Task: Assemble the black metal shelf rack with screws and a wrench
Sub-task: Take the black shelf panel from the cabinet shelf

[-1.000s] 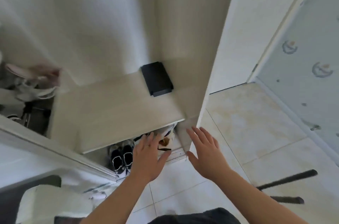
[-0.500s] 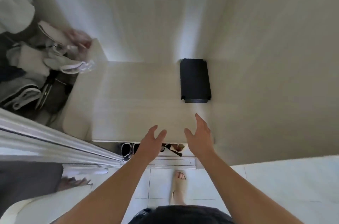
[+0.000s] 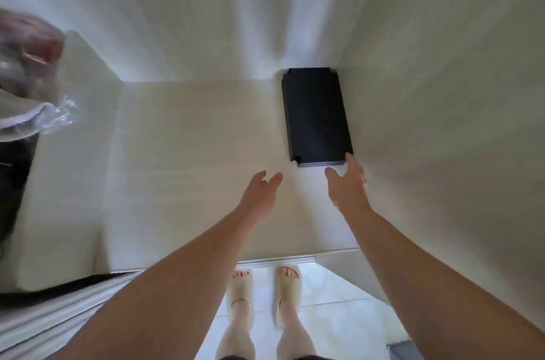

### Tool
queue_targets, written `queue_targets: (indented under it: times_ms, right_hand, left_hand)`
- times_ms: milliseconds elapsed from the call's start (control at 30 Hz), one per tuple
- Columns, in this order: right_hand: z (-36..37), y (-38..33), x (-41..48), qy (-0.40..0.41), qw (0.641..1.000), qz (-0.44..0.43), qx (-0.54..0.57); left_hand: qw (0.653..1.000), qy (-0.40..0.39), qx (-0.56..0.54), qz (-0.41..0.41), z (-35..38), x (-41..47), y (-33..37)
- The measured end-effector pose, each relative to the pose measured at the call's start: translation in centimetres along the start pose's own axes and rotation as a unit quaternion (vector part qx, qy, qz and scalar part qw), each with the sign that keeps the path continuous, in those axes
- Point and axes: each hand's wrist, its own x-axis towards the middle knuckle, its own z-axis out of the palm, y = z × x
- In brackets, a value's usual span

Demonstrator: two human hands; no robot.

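Black metal shelf panel [image 3: 317, 117] lies flat on a pale wooden ledge [image 3: 191, 168], right of centre in the frame. Its long edge sits just beside the side wall [image 3: 442, 123] and its far end is tucked into the back corner. Probably parked there to keep it out of the way. It is one loose part and nothing is joined to it.

Right hand [image 3: 348, 185]: fingers straight and spread, thumb out wide, holding nothing. One fingertip is at the panel's near right corner. I cannot tell whether it touches or is just short of it. The spread looks set to take the short near edge.

Left hand [image 3: 259, 191]: also empty, fingers loosely straight. It hovers over bare ledge, left of the panel's near edge and apart from it. Likely placed to catch the other corner, since a flat plate hard against a wall lifts more easily from two points.

No screws or wrench in view, so by my reckoning this is parts gathering and the assembly is barely begun.

Upper left: a crumpled plastic bag [image 3: 35, 64], blurred, contents unclear. Bottom centre: feet in pale slippers [image 3: 241, 289] on a tiled floor [image 3: 339, 315], close to the ledge front.
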Motion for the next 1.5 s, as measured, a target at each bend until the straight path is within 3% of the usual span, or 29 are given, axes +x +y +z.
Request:
queue_targets:
  times_ms: [300, 567, 867, 1233, 1500]
  right_hand:
    - [0.9, 0.4, 7.1, -0.016, 0.999, 0.001, -0.051]
    - [1.7, 0.7, 8.7, -0.024, 0.999, 0.034, -0.015]
    - [1.5, 0.8, 8.7, -0.031, 0.998, 0.042, 0.018]
    - [-0.3, -0.2, 6.6, -0.012, 0.994, 0.063, 0.092]
    - [-1.3, -0.8, 1.0, -0.047, 0.984, 0.103, 0.137]
  left_hand:
    - [0.999, -0.014, -0.005, 0.029, 3.1, 6.8, 4.0]
    - [0.999, -0.02, -0.037, 0.013, 5.1, 8.4, 6.6]
    - [0.992, 0.045, -0.119, 0.003, 5.0, 9.5, 6.4]
    - [0.981, 0.002, -0.194, 0.001, 2.1, 7.6, 5.9]
    - [0.978, -0.05, -0.203, 0.005, -3.6, 1.3, 2.5]
